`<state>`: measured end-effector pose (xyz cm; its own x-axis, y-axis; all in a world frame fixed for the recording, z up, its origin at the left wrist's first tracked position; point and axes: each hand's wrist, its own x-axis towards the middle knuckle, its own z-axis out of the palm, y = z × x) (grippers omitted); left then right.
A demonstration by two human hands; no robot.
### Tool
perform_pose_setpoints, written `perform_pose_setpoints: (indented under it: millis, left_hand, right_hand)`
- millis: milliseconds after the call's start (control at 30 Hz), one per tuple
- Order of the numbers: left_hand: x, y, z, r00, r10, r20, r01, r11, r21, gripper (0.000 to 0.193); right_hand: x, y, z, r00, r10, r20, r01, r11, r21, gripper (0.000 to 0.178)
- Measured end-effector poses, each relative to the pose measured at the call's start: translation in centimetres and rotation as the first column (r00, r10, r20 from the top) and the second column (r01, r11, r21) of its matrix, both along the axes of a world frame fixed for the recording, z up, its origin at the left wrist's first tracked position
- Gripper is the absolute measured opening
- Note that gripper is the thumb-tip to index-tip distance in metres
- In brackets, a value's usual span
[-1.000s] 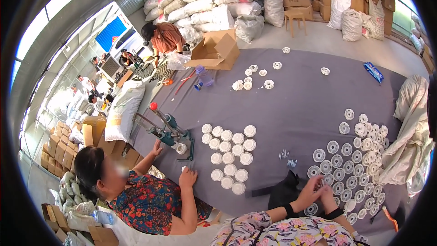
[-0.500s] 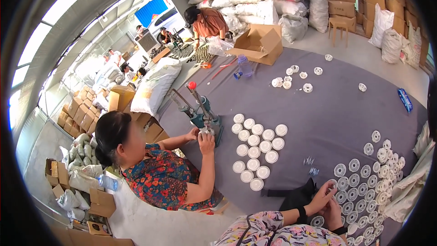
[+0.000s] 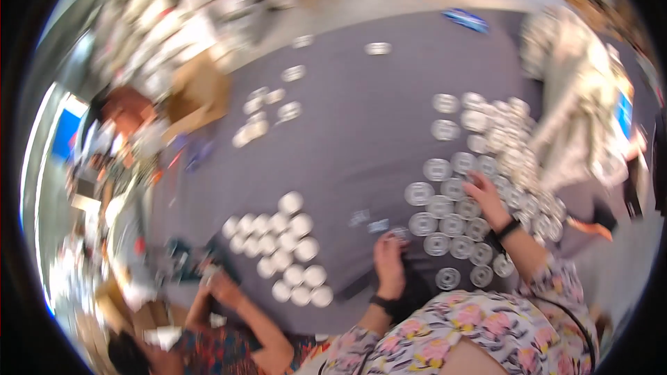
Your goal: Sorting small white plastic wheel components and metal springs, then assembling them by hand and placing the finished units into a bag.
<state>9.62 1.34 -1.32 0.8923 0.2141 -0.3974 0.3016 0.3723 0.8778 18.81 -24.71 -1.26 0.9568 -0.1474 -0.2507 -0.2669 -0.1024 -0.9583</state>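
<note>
The picture is smeared by motion. My left hand is over the grey cloth with its fingers closed at the tips on what looks like a pale round plastic disc. Just beyond it lie small silvery-blue pieces. My right hand reaches over the laid-out discs, fingers stretched toward one of them and apparently holding nothing. Several round, ringed plastic discs lie in rows beside and below my right hand. White plastic parts are heaped beyond it.
A grey cloth covers the table. White round caps lie in a group at the left. Beside them, a co-worker's hands are at a green hand press. A cardboard box stands far left; pale fabric is bunched at right.
The view has swung to the right. My hands, close together before, are now apart: the left near the silvery-blue pieces, the right stretched out over the discs.
</note>
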Motion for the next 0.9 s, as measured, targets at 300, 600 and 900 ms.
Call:
perform_pose_setpoints:
  millis: [300, 600, 900]
  left_hand:
    - [1.9, -0.6, 0.4, 0.989, 0.049, -0.139, -0.055, 0.998, -0.035, 0.027]
    - [2.9, -0.1, -0.2, 0.998, 0.031, -0.056, -0.023, 0.991, 0.128, 0.03]
    - [3.7, -0.1, -1.2, 0.995, 0.0, -0.102, 0.011, 0.994, 0.107, 0.029]
  right_hand:
    - [15.2, -8.2, -0.8, 0.981, 0.007, 0.194, 0.126, 0.734, -0.667, 0.045]
    - [26.2, -4.9, -4.5, 0.976, 0.121, 0.183, 0.094, 0.521, -0.848, 0.039]
    - [26.1, -5.6, -5.8, 0.982, 0.132, 0.133, 0.055, 0.477, -0.877, 0.036]
